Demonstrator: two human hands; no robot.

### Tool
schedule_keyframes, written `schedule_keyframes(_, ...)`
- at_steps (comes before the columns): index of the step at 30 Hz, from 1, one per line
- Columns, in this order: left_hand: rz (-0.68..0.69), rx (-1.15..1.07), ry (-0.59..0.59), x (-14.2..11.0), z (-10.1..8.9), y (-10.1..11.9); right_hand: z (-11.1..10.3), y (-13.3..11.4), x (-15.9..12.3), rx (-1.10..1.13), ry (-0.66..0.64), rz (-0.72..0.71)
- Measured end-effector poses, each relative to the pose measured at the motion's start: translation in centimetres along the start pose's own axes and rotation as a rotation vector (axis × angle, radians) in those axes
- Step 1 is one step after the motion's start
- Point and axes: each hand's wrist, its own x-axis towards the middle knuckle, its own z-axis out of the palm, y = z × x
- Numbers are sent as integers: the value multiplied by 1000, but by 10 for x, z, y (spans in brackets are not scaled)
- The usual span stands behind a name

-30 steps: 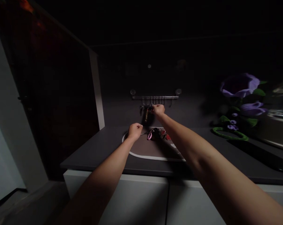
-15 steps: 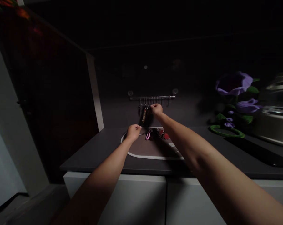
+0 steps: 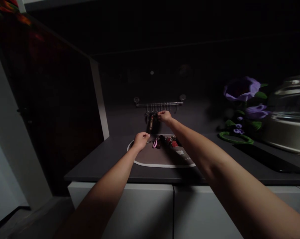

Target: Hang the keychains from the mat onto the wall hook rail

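My right hand [image 3: 165, 117] is closed in a pinch at the row of hooks, its fingertips on a key ring among the hanging keys; the fingers partly hide it. Beside it hangs a dark strap keychain [image 3: 151, 122] with light lettering. The hooks hang from a clear rail [image 3: 159, 104] on the dark wall. My left hand [image 3: 141, 140] hovers lower, over the left side of the brown mat [image 3: 150, 158], thumb and fingers pressed together; what they hold, if anything, is hidden. On the mat lie a pink loop [image 3: 155, 143] and a red tag [image 3: 174, 143] among dark keys.
Purple knitted flowers [image 3: 243, 89] with a green ring base [image 3: 235, 137] stand on the counter to the right. A black flat object [image 3: 269, 158] lies before them, near a large pale appliance with a clear dome [image 3: 286, 122]. White cabinet doors [image 3: 145, 212] are below.
The view has shifted slightly, so the rail, mat and flowers sit further left. Both hands keep their pinched shape; my right hand stays at the hooks and my left hand over the mat.
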Motion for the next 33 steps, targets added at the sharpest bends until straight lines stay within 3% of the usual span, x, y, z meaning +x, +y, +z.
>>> schedule_keyframes(3,12,3,-19,-2,-1,3,-4,-9,-8,54,-62,86)
schedule_keyframes(14,40,-16,-19,-7,-4,10,-22,-21,-31,119,-148,127)
schedule_keyframes(26,-34,-156,50,-6,-1,11,-39,-10,-68,204,-199,178)
schedule_keyframes(33,-49,-161,103,0,-2,31,-41,2,-98,224,-216,200)
